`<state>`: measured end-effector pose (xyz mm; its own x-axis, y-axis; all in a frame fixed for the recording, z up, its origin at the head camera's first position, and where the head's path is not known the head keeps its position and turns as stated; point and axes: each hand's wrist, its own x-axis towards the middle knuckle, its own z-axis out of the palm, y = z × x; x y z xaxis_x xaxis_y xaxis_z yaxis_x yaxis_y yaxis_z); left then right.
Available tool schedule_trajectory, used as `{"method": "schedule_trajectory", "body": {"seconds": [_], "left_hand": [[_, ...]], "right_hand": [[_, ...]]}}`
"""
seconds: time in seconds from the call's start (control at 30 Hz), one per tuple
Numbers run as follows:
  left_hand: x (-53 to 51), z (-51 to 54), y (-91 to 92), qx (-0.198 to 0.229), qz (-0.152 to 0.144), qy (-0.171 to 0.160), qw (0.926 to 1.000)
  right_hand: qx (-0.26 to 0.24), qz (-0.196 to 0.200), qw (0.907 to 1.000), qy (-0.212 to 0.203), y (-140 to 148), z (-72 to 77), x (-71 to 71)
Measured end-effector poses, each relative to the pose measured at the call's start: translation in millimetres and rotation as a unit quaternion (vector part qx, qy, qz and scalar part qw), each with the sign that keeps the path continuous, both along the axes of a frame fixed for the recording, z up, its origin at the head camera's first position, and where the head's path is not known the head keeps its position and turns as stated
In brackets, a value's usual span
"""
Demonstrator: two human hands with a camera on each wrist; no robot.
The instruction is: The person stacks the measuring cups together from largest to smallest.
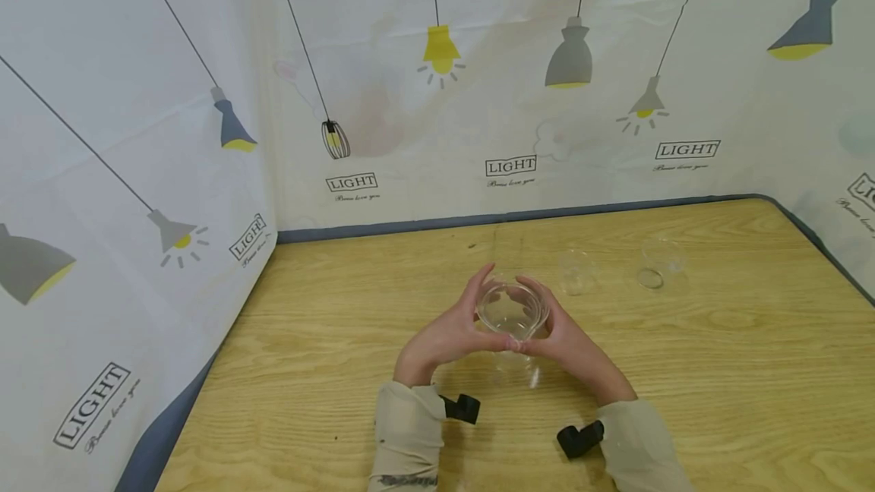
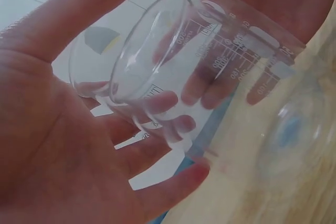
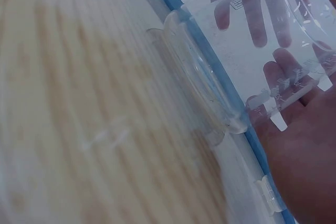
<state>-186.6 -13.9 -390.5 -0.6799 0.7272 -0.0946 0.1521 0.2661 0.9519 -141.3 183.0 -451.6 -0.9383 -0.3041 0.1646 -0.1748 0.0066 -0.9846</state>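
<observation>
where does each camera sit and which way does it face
Head: on the head, facing forward and down at the beaker; left hand, right hand and sleeves show.
Left wrist: on that wrist, facing the beaker; palm and fingers show close.
Right wrist: on that wrist, facing table and beaker; fingers and palm show.
Both wrist views share the beaker.

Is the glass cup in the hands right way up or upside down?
Right way up: the glass cup shows its open rim on top in the head view.

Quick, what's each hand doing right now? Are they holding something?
Left hand: holding one side of the clear beaker, fingers curved round it.
Right hand: holding the other side of the same beaker.
</observation>
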Motion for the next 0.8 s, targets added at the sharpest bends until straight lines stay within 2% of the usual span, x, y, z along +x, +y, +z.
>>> {"method": "schedule_trajectory", "body": {"seconds": [0.33, 0.53, 0.8], "left_hand": [[-6.2, -13.3, 1.2, 0.045, -0.008, -0.008, 0.9989], [-8.7, -20.1, 2.2, 0.056, -0.005, -0.022, 0.9982], [-11.7, -30.6, 2.7, 0.082, -0.02, -0.043, 0.9955]], "right_hand": [[-0.009, -0.011, 0.9998, -0.017, -1, 1.6, 0.1], [-0.009, -0.015, 0.9996, -0.022, 0, 0.3, 0.2], [0.001, -0.023, 0.9992, -0.032, 0, 0.0, -0.2]]}}
